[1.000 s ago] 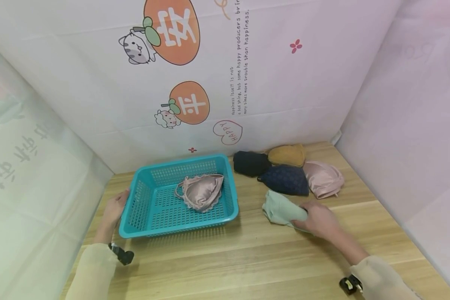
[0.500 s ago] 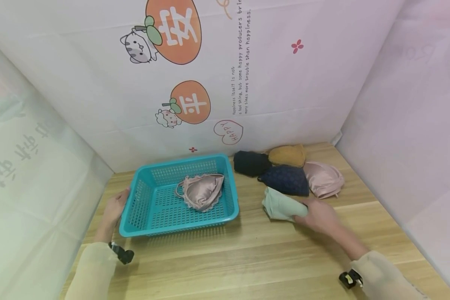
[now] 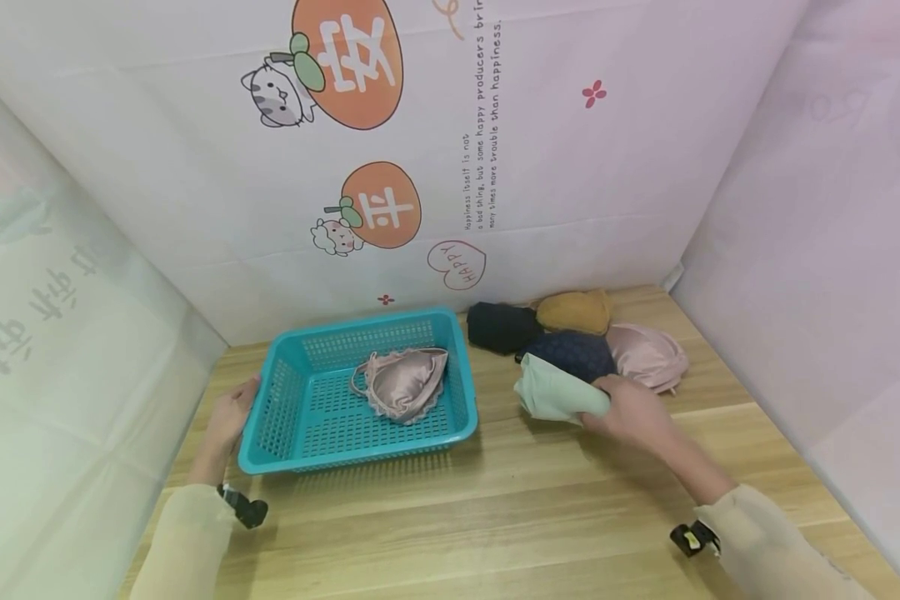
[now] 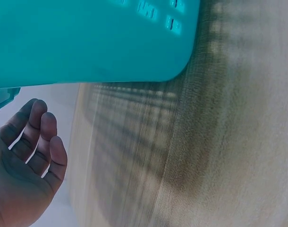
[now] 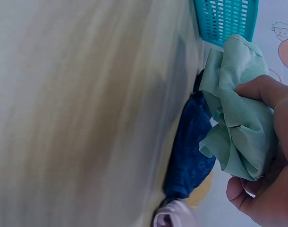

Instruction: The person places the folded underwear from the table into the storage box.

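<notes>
My right hand (image 3: 637, 417) holds a folded light green garment (image 3: 558, 390) above the table; in the right wrist view the thumb presses on the smooth cloth (image 5: 243, 113) and the other fingers are partly behind it. A pink bra (image 3: 407, 385) with lace edging lies inside the turquoise plastic basket (image 3: 270, 462). At the basket's left rim rests my left hand (image 3: 228, 417). Seen from the left wrist, its fingers (image 4: 49, 125) are loosely bent and stand apart from the basket wall; the thumb is hidden.
To the basket's right lie folded garments: a black one (image 3: 502, 327), a mustard one (image 3: 574, 312), a navy one (image 3: 570, 354) partly behind the green garment, and a satiny pink bra (image 3: 648, 354). White printed cloth walls (image 3: 555, 167) enclose the wooden table (image 3: 435, 533).
My right hand has lifted the green garment and moved it slightly away from me and left, so it now overlaps the navy garment in view. The left hand and basket stay put.
</notes>
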`<state>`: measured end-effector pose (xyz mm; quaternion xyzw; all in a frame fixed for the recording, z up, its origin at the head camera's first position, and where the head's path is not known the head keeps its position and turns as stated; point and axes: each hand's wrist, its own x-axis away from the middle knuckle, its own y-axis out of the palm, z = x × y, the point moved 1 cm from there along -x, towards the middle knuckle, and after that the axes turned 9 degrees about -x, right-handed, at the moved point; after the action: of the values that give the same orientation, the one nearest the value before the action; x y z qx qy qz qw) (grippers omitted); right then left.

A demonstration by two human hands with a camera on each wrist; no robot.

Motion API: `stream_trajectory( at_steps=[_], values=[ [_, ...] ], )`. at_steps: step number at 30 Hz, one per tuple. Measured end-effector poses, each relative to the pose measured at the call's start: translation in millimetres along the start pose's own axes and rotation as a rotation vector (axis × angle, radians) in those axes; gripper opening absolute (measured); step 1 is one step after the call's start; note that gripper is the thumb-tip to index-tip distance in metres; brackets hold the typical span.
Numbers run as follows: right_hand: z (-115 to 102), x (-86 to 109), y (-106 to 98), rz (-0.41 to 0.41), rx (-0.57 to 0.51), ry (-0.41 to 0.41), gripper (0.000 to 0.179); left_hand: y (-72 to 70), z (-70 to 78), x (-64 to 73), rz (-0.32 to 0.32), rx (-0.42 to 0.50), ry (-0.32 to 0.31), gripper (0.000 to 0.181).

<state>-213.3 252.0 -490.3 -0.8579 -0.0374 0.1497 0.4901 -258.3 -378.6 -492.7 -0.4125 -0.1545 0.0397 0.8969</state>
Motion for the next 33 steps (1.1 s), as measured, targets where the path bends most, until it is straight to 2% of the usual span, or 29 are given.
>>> stream_trajectory(
  at_steps=[10, 25, 33],
  values=[
    [-16, -11.2, -5, 0.011, 0.029, -0.044, 0.044, 0.0, 0.3, 1.3, -0.016, -0.004, 0.004, 0.102],
    [-41, -31.9, -10, -0.011, -0.006, -0.002, 0.045, -1.0, 1.2, 1.4, -0.002, 0.012, 0.005, 0.097],
    [-55, -43.0, -8, -0.019, -0.029, -0.023, 0.046, -1.7, 0.9, -0.4, -0.007, 0.001, 0.017, 0.093]
  ],
)
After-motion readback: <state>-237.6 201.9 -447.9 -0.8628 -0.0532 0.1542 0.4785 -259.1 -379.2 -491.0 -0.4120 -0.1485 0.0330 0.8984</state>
